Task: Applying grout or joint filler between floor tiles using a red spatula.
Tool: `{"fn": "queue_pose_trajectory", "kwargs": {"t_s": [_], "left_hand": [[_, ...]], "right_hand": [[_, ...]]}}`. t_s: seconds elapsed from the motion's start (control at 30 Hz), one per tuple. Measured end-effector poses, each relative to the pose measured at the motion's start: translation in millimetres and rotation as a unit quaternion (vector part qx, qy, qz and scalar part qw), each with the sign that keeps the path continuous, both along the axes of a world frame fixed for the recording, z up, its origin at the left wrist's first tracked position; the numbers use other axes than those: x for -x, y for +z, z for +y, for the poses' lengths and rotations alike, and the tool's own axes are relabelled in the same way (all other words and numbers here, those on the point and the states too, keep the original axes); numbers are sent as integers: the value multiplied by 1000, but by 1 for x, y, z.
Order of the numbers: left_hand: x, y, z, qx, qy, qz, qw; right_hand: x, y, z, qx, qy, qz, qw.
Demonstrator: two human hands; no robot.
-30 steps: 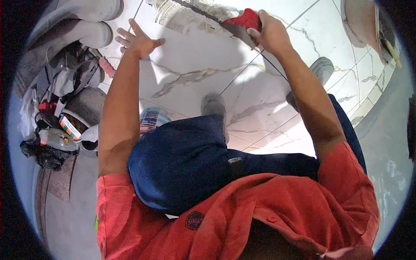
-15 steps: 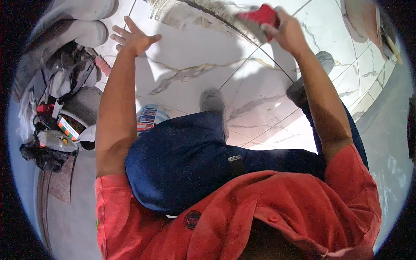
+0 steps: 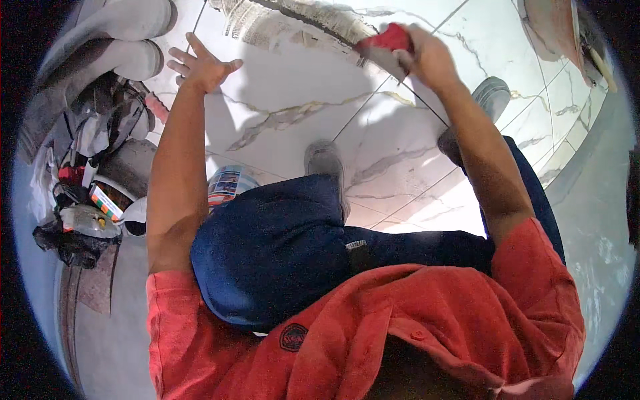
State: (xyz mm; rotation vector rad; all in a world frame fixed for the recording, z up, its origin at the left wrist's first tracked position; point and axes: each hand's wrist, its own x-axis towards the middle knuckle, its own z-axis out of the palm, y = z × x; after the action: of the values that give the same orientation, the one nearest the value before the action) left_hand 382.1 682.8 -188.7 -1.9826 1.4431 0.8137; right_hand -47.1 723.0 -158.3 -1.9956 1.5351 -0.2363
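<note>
A person crouches over white marbled floor tiles (image 3: 300,93); at one o'clock, the right hand (image 3: 427,57) grips a red-handled trowel (image 3: 383,45), fingers closed around it, beside a grey mortar strip (image 3: 300,20); at eleven o'clock, the left hand (image 3: 200,65) lies flat on the tile, fingers spread wide; tools and bags (image 3: 87,200) clutter nine o'clock.

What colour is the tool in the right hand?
Red tool, gripped by the right hand; the head view shows it.

red trowel handle (image 3: 385,38), white grey-veined tiles (image 3: 300,87), navy trousers (image 3: 280,253)
</note>
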Motion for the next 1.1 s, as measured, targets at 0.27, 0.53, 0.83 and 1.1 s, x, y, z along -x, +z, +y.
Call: {"fn": "queue_pose_trajectory", "kwargs": {"t_s": [0.27,0.53,0.83,1.1], "left_hand": [[-8,-8,4,17,-42,-14,999],[-5,7,2,29,25,-4,999],[3,15,0,15,46,1,999],[0,24,2,4,54,14,998]], "right_hand": [[3,4,15,-91,-1,32,995],[17,44,-56,-43,-78,4,996],[-15,50,-51,74,-24,116,990],[-104,40,34,-27,16,75,997]]}}
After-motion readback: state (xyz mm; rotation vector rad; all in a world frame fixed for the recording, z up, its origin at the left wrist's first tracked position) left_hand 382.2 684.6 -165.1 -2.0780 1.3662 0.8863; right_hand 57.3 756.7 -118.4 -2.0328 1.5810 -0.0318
